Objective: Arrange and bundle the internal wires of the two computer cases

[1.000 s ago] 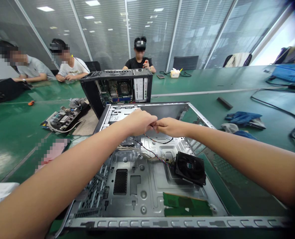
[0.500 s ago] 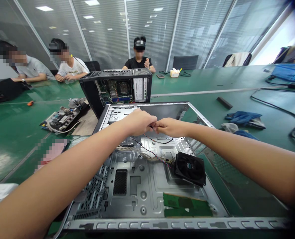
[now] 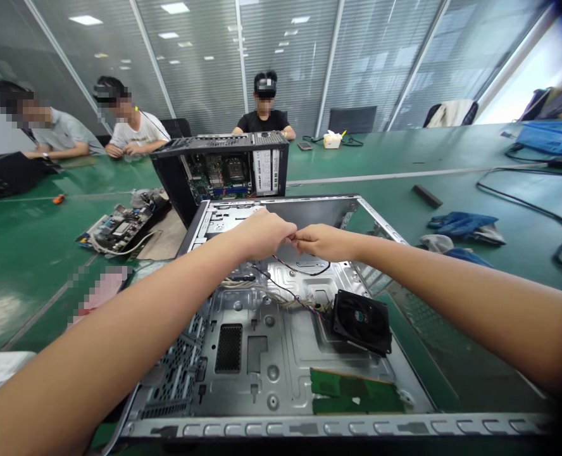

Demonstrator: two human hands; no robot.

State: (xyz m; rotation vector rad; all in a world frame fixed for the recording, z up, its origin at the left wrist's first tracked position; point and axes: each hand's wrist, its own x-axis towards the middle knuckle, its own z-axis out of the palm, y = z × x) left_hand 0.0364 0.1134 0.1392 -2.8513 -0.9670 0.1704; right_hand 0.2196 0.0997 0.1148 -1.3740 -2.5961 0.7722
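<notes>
- Fingers of the left hand (image 3: 269, 234) and right hand (image 3: 326, 242) are pinched closed, tips meeting above the far half of the open case (image 3: 233, 428); whatever sits between them is hidden, so I cannot tell what they grip.
- A thin cable (image 3: 309, 274) loops just beneath both hands, inside the case, and probably leads up into the pinch; meeting tip to tip would suit small, fiddly work.
- Lying on its side, the case offers its inside upward, giving both arms room to reach over its walls. Its floor is bare, shiny sheet metal, pressed into ridges and round dimples.
- Toward the case's right side, a square, matt black plastic fan (image 3: 361, 322) rests slightly askew, twisted wires trailing from it, perhaps parked there loose.
- Near the case's front rail lie flat green circuit strips (image 3: 335, 383), long and thin.
- Behind the case, a second computer (image 3: 219, 144) stands upright on the smooth green tabletop (image 3: 357, 164).
- Left of the case, a bulky circuit board (image 3: 119, 225) lies beside brown sheeting (image 3: 162, 240).
</notes>
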